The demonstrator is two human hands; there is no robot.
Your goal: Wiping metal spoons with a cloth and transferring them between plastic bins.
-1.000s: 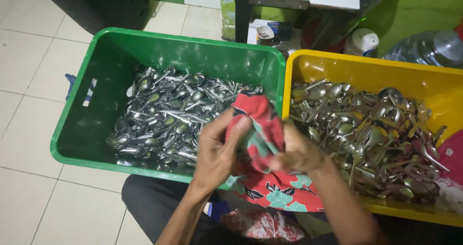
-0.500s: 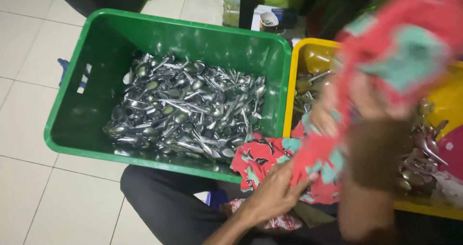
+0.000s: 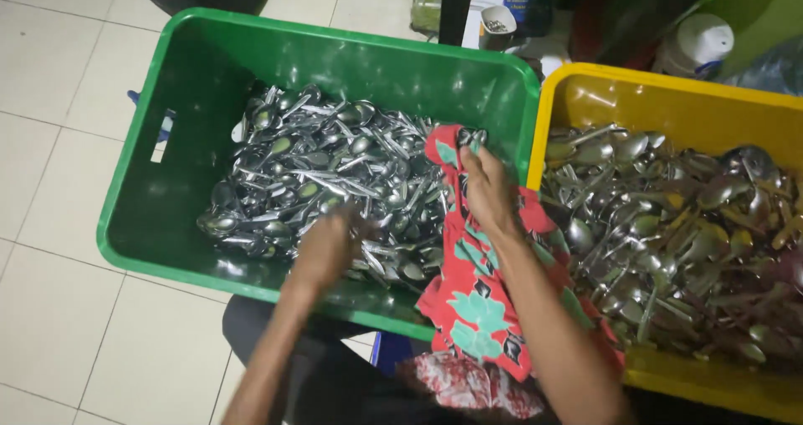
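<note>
Spoons (image 3: pixel 335 174) fill the green bin (image 3: pixel 192 65) mid-frame; left hand (image 3: pixel 322 249), blurred, grip unclear, reaches in. Right hand (image 3: pixel 485 192) fingers pinch red floral cloth (image 3: pixel 473 299), which may snag cutlery.

This looks like the back washing-up area of an eatery or catering kitchen rather than a home. Two big plastic crates, a green plastic crate (image 3: pixel 150 182) and a yellow plastic crate (image 3: pixel 669 99), sit on a pale tiled floor (image 3: pixel 50 140), each heaped with far more shiny metal spoons (image 3: pixel 335 174) than a household keeps. Behind them stand a white lidded plastic jar (image 3: pixel 698 44) and a small cup (image 3: pixel 500 23).
</note>
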